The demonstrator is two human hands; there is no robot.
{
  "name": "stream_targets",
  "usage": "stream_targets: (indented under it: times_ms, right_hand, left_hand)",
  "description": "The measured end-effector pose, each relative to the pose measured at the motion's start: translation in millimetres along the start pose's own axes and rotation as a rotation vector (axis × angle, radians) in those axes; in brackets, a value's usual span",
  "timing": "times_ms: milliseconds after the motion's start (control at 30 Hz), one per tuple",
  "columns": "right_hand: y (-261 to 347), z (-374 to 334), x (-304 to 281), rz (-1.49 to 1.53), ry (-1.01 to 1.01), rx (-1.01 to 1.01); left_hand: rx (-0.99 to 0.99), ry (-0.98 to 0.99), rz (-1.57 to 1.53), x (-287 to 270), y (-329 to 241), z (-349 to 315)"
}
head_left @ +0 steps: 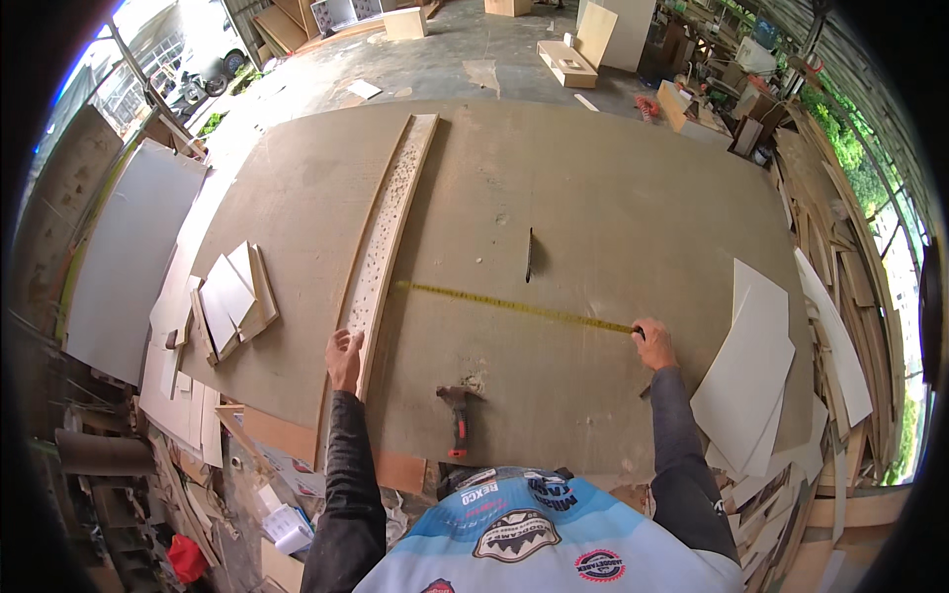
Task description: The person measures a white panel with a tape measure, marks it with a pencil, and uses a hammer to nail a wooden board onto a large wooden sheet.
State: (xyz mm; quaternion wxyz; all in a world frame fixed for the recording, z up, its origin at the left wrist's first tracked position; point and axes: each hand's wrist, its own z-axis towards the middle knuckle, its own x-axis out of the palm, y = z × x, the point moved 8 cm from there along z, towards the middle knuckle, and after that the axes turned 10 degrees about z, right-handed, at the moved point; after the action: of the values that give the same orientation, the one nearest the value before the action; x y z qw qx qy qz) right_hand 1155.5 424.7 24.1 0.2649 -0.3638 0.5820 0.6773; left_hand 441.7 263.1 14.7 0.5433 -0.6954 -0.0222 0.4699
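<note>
My right hand is closed around a tape measure, its case mostly hidden by my fingers. From there the yellow tape blade runs left across the big brown worktable, its far tip close to a long narrow board. That board is pale and speckled, with raised edges, and lies lengthwise away from me. Over its near part is my left hand, fingers loosely bent and apart, nothing visible in them. Between my arms lies a hammer-like tool with a black and red handle.
A thin dark blade-like piece stands up from the tabletop. White panels lie at the right edge, and a stack of small white boards at the left. Timber offcuts are piled on the right; an open wooden box sits beyond the table.
</note>
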Motion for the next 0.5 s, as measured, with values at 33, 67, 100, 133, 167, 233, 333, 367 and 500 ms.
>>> stream_targets:
  times_ms: [33,67,100,133,167,233,333,367,500]
  right_hand:
    - [-6,8,-2,-0.021,-0.012,0.019]
    - [-11,16,-2,-0.054,-0.016,0.041]
    - [-7,28,1,-0.080,-0.016,0.059]
    - [-4,38,4,-0.108,-0.018,0.081]
    - [-2,51,8,-0.126,-0.010,0.088]
    - [1,73,21,-0.160,0.018,0.105]
    - [7,100,29,-0.216,0.010,0.090]
    - [7,107,32,-0.220,0.019,0.098]
    - [17,124,39,-0.280,0.029,0.088]
  left_hand:
    - [0.091,-0.046,0.204,-2,-9,-4]
    - [0.005,0.005,0.376,-3,-2,-10]
    - [-0.026,0.021,0.493,-10,-1,-18]
    - [-0.053,0.040,0.610,-15,4,-26]
    - [-0.078,0.060,0.727,-19,8,-32]
    - [-0.145,0.133,0.751,-23,16,-45]
    - [-0.129,0.153,0.760,-27,24,-56]
    - [-0.100,0.147,0.753,-24,23,-55]
    - [-0.131,0.138,0.703,-24,19,-55]
